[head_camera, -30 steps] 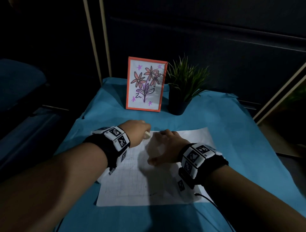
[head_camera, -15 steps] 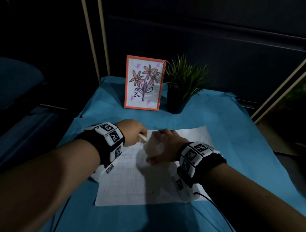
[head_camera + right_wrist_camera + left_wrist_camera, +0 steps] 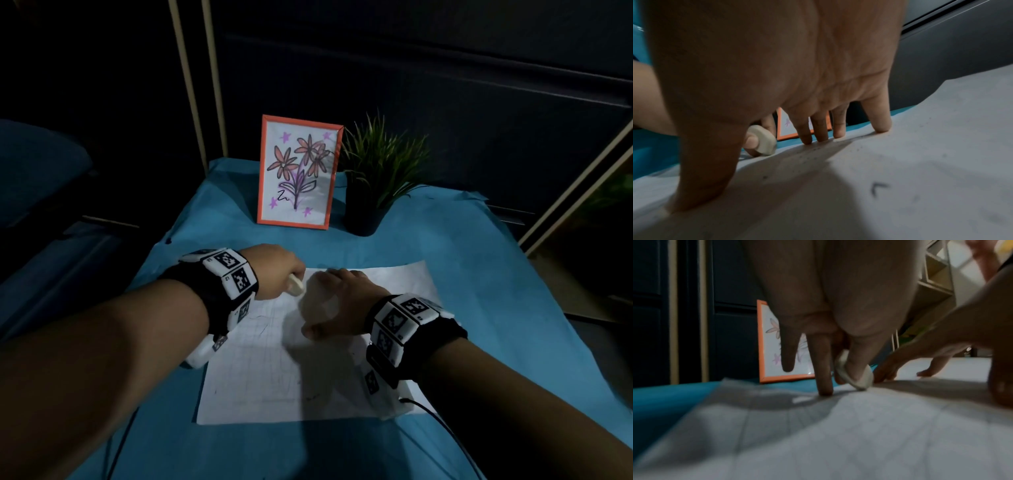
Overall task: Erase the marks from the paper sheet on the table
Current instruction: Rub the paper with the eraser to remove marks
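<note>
Blue cloth covered the table in the head view, and the white paper sheet lay flat on it, faint grid lines and a few pencil marks showing on its surface. The left hand hovered at the sheet's far left corner, fingers curled round a pale eraser whose end poked out toward the paper. The right hand lay spread on the upper middle of the sheet, palm down, just beside the left. Both wrists wore black bands with white coded tags. Behind the sheet stood an orange-framed flower drawing and, beside it on the right, a potted plant in a dark pot.

From the left wrist, the eraser was pinched between thumb and finger, its lower edge touching the paper sheet. Another finger was extended, its tip on the sheet. The right hand pressed down nearby with straight fingers.

From the right wrist, the right hand had its fingers splayed, tips and thumb planted on the paper sheet. Dark crumbs lay scattered near the fingertips, and a small angled pencil mark showed on the sheet. The eraser showed past the thumb, held in the left hand's fingertips.
</note>
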A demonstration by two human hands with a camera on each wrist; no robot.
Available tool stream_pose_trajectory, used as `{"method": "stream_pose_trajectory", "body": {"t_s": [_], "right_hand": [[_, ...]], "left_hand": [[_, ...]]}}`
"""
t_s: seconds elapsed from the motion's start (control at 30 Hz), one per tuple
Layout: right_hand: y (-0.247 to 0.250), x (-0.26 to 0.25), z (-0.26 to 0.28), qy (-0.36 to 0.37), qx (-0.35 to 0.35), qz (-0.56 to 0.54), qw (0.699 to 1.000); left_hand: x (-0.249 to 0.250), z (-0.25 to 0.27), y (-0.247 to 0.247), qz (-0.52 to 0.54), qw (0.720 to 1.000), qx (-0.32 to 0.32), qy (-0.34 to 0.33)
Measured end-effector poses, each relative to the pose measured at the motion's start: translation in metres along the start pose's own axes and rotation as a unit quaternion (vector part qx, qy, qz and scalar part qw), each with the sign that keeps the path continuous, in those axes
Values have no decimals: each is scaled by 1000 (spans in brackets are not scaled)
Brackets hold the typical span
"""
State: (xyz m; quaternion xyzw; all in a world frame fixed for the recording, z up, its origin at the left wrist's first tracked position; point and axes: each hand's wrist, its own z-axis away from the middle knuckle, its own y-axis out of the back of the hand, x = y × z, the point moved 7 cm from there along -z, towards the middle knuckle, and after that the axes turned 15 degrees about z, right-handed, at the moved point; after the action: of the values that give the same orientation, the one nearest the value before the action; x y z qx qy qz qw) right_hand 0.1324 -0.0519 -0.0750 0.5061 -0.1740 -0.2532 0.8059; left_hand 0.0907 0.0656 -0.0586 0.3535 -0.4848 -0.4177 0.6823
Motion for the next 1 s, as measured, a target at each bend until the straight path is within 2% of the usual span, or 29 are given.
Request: {"method": "stream_pose_trajectory", "body": {"t_s": [0.13,0.3,0.47,0.63,0.7,0.8,0.87,1.0], "right_hand": [[-5,4,-4,-7,-7,-7,1000],[-8,4,-6,-2,-17,-4,1000],[-11,4,-6,-1,-27,3,1000],[-11,4,-6,4,-26,1,1000],[-12,4,-6,5,-28,0,1000],[-13,5,-8,2,-25,-3,1000],[-12,6,-8,2,-23,-5,1000],[-13,5,-9,0,-23,0,1000]], "left_hand": [[0,-4,4,-7,998,57,-3],[-2,3,0,20,1000,1,-8],[-2,-5,6,-4,998,68,7],[-2,-5,-1,-19,1000,-9,-3],[-1,-5,1,-24,1000,-7,3],[2,-11,7,-27,999,46,0],[3,-13,8,-34,998,59,-6],[0,-9,2,-22,1000,-4,-1]]}}
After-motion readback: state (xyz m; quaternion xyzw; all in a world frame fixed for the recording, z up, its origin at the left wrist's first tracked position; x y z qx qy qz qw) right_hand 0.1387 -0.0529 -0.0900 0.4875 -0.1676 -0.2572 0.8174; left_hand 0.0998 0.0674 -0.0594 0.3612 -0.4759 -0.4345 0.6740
